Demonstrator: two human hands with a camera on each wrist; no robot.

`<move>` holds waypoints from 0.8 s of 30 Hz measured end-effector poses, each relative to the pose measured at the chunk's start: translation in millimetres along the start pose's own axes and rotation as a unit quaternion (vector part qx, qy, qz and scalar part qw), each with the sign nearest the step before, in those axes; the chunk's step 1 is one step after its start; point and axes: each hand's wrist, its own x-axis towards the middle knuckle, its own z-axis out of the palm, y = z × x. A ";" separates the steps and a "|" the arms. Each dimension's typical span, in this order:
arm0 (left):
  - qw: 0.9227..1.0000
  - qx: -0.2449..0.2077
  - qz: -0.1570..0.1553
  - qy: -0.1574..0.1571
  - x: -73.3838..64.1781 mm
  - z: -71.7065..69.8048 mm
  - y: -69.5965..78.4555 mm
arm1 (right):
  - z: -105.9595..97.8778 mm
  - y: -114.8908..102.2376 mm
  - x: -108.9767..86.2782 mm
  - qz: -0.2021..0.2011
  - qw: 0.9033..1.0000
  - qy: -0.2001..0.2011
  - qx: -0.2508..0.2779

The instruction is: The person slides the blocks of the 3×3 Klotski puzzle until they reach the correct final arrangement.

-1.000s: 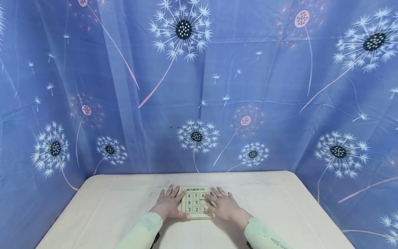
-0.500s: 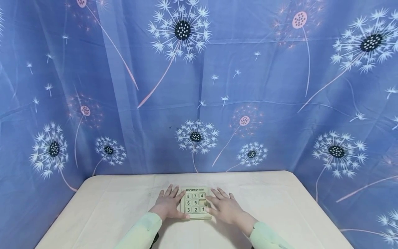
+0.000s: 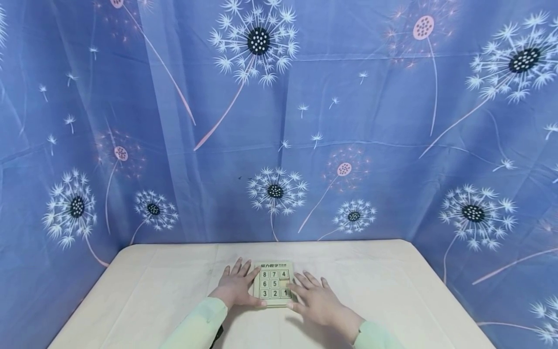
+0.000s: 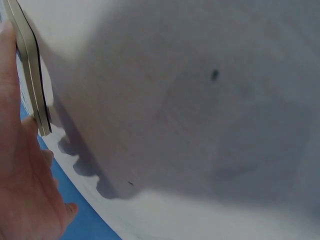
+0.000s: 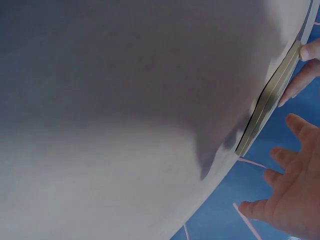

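A left hand (image 3: 235, 288), fingers spread wide, touches the left side of the puzzle (image 3: 274, 284) lying flat on the bench (image 3: 174, 283). The right hand (image 3: 320, 301), fingers also wide, has drawn back; its thumb, over the 1 tile (image 3: 285, 293) a second ago, is now by the near-right corner.
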 end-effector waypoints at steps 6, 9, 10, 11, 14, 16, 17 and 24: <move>1.000 -0.003 -0.004 -0.002 0.2 0.1 -0.1 | 1.8 -1.7 -4.2 0.000 1.000 -0.005 -0.006; 1.000 -0.001 -0.009 0.000 0.4 0.2 -0.2 | 2.5 -3.0 -5.8 0.001 1.000 -0.010 -0.010; 1.000 0.000 -0.009 0.000 0.2 -0.1 0.0 | 2.6 -3.5 -6.4 0.001 1.000 -0.011 -0.011; 1.000 0.001 -0.010 0.000 0.2 0.1 0.1 | 3.0 -4.0 -7.1 0.002 1.000 -0.013 -0.011; 1.000 0.002 -0.011 -0.001 0.7 0.6 -0.2 | 3.8 -5.4 -9.1 0.002 1.000 -0.014 -0.008; 1.000 0.001 -0.011 -0.001 0.9 0.9 0.0 | 4.1 -6.1 -10.2 0.001 1.000 -0.013 -0.007; 1.000 0.001 -0.012 0.000 1.5 1.2 -0.2 | 4.3 -6.2 -10.7 0.001 1.000 -0.012 -0.007; 1.000 -0.002 -0.011 0.003 2.1 1.4 -0.6 | 6.9 -7.3 -14.4 -0.003 1.000 -0.007 -0.014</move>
